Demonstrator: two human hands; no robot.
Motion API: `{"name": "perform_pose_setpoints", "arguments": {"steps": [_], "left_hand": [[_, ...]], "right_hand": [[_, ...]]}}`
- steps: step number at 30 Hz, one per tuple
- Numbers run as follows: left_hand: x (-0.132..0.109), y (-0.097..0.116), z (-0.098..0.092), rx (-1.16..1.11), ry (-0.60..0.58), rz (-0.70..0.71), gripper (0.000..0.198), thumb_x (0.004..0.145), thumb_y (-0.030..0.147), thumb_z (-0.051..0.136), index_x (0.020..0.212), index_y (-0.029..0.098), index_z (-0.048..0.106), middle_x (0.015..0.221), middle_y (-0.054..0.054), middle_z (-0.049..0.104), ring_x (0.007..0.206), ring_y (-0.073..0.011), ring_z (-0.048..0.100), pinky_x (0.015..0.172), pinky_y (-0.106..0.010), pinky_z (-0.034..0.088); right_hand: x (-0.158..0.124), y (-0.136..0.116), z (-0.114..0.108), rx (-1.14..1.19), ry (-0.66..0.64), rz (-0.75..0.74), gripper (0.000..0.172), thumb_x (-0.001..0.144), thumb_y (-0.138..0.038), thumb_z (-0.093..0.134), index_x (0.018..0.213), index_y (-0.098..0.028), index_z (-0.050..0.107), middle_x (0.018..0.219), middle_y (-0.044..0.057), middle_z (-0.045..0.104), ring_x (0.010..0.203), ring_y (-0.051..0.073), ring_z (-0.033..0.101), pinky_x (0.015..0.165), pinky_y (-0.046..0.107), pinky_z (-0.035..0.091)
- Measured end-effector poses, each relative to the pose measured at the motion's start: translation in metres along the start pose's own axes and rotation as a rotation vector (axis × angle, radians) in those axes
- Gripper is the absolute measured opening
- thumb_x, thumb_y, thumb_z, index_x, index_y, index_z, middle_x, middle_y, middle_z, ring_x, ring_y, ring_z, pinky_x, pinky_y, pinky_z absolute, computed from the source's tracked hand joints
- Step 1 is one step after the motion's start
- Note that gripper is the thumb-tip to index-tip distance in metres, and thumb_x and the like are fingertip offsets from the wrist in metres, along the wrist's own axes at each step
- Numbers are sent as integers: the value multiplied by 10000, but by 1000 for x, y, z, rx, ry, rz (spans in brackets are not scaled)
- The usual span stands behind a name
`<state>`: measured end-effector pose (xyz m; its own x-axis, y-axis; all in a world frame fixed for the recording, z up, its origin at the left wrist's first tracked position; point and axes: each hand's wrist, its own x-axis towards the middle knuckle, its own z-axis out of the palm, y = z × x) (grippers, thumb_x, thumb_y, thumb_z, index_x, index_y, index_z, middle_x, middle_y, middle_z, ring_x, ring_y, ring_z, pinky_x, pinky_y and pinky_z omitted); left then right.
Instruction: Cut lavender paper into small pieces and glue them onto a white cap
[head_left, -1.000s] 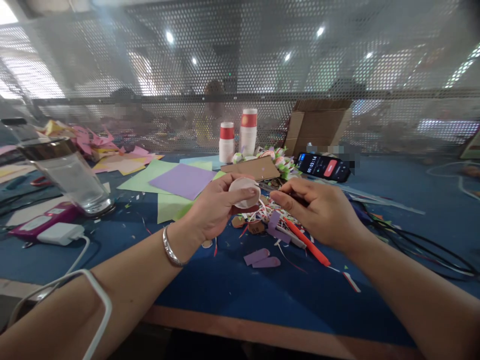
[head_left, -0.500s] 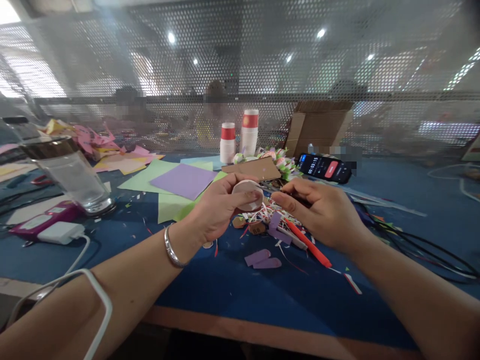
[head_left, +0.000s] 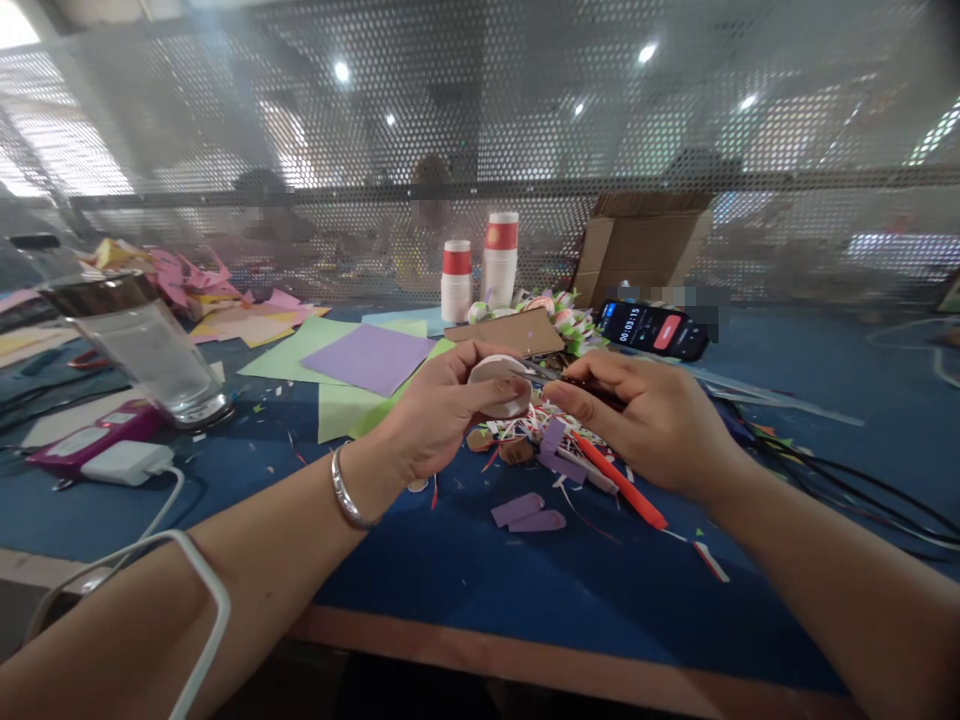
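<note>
My left hand [head_left: 454, 405] pinches a white round paper piece [head_left: 491, 390] between thumb and fingers. It looks like the base of a paper cup. My right hand [head_left: 637, 415] is closed around scissors [head_left: 541, 375], their thin metal blades reaching the disc's right upper edge. The fingers mostly hide the dark handles. Beneath the hands lie paper scraps [head_left: 514, 430] in white and red, an orange-red pen-like stick [head_left: 622, 485] and purple paper strips [head_left: 536, 515]. A brown cardboard piece [head_left: 506, 332] is just behind the disc.
Purple paper [head_left: 367, 358] lies on green sheets to the left. Stacked paper cups [head_left: 500, 265] stand behind, near a cardboard box [head_left: 641, 245] and a phone [head_left: 652, 330]. A glass water bottle [head_left: 154, 355], a power strip [head_left: 94, 440] and black cables [head_left: 840, 480] flank the hands.
The scissor blades now overlap the disc's upper right edge a little more. Both hands stay in nearly the same place; the view has shifted slightly.
</note>
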<state>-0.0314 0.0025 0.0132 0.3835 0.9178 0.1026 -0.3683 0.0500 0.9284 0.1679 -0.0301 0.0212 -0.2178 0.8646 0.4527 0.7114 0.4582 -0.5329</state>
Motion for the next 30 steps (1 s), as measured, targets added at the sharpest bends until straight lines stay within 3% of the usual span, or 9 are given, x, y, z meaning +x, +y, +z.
{"name": "perform_pose_setpoints", "arguments": {"steps": [12,18,25,30], "left_hand": [[-3,-1,1,13,-52,-50,319,706,193,845,899,149,594,750,15,657,620,-127,672,589,-257,548],[-6,0,4,41,-30,-44,346,693,226,865,882,172,580,759,17,649,641,-107,655,611,-248,551],[-9,4,8,2,-52,-84,325,708,201,844,847,179,551,754,24,639,638,-116,646,653,-323,605],[-9,4,7,36,-55,-56,343,696,214,863,849,178,558,762,22,632,648,-107,648,637,-273,578]], "right_hand": [[0,1,-2,-8,-18,-24,415,934,-576,542,828,-191,657,667,8,581,621,144,492,587,306,339],[1,0,-3,15,-19,-47,408,950,-548,528,790,-193,648,651,11,572,599,140,480,573,308,339],[-1,0,-2,59,-13,-62,395,959,-541,539,770,-205,629,650,5,574,609,139,482,574,302,346],[-1,0,-3,81,-16,-71,400,968,-530,536,746,-208,620,637,-7,540,595,130,455,565,299,339]]}}
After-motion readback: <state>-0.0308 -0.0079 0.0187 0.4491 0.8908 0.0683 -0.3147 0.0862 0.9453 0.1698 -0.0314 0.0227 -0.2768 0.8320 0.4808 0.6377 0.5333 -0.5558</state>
